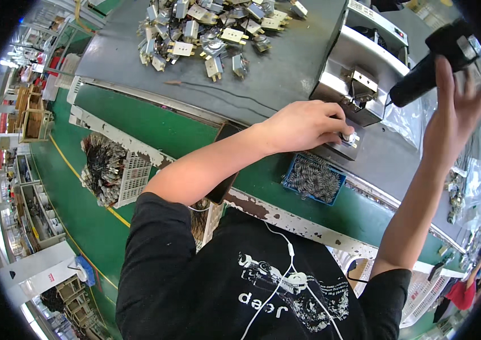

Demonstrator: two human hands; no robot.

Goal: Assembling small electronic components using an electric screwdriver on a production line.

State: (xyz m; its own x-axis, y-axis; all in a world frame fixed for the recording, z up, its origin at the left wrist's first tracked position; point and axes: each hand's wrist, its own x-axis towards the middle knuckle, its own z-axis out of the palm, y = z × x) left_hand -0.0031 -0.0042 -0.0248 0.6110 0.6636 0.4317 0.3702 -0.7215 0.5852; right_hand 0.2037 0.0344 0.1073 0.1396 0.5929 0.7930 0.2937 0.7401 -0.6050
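Note:
My left hand (311, 126) reaches across the bench, its fingers closed on a small metal-and-white part (350, 139) at the front of a metal fixture. Most of that part is hidden by the fingers. At the right, my right hand (457, 110) is raised with its fingers spread, slightly blurred. A black electric screwdriver (430, 71) is tilted just beside its thumb, the tip pointing down toward the fixture. The steel machine (359, 48) stands ahead of my left hand, with a pale metal block (363, 82) on its front.
Many small metal assemblies (212, 34) lie heaped on the grey bench (121, 51). A blue tray (335, 195) of springs sits near my body, below my left hand. Clear plastic bags (407, 126) lie right of the machine. A white crate (134, 178) stands at the left.

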